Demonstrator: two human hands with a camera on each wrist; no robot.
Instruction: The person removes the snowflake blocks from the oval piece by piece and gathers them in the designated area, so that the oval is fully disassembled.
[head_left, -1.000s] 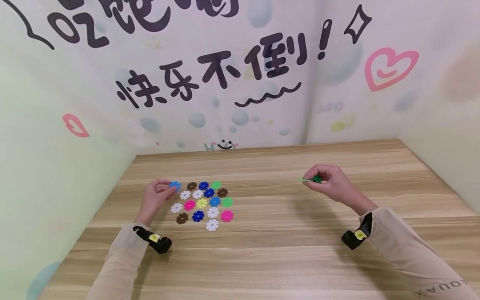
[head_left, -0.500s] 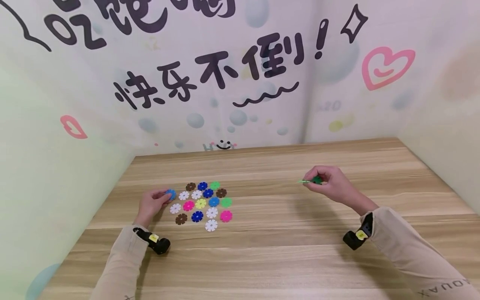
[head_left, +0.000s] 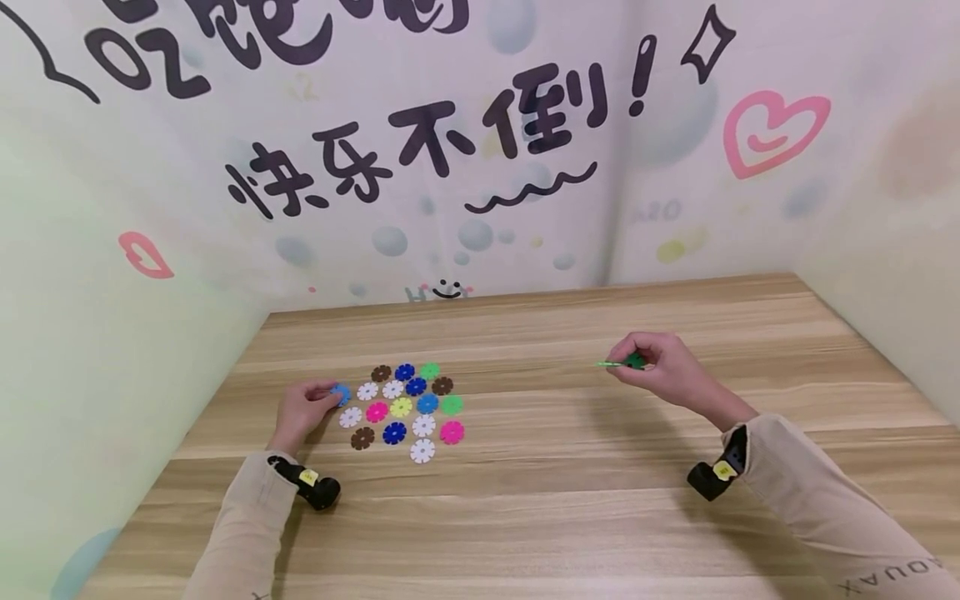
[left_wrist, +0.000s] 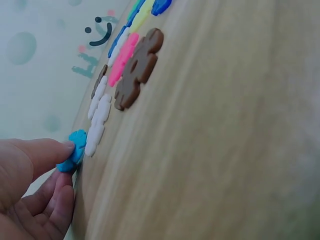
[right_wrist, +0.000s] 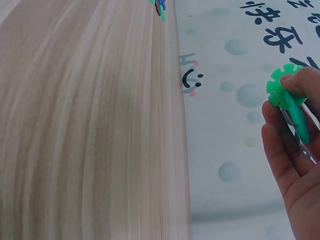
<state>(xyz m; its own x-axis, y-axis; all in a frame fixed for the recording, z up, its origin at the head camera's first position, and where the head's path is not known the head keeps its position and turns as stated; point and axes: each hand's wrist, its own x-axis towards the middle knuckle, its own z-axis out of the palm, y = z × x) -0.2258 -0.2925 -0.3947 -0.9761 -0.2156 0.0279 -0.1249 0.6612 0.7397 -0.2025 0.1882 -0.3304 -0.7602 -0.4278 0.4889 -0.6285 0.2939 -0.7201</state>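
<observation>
My left hand (head_left: 303,410) pinches a light blue notched snowflake disc (left_wrist: 75,151) between thumb and fingers, low at the left edge of a group of such discs. In the left wrist view a white disc (left_wrist: 98,125) lies right beside it. On the right, my right hand (head_left: 663,368) is raised above the table and grips two green snowflake discs (right_wrist: 285,91) joined at an angle. One faces the right wrist camera; the other stands edge-on against the palm. Part of the green pair is hidden by the thumb.
Several discs lie flat in loose rows, among them a yellow disc (head_left: 402,407), a pink disc (head_left: 452,432), a brown disc (head_left: 363,437) and a dark blue disc (head_left: 394,432). The wooden table (head_left: 540,500) meets a printed cloth wall (head_left: 525,242) at the back.
My left hand has shifted slightly left and toward me with the light blue disc, which has come down beside the white discs. The right hand stays almost still with the green pair.
</observation>
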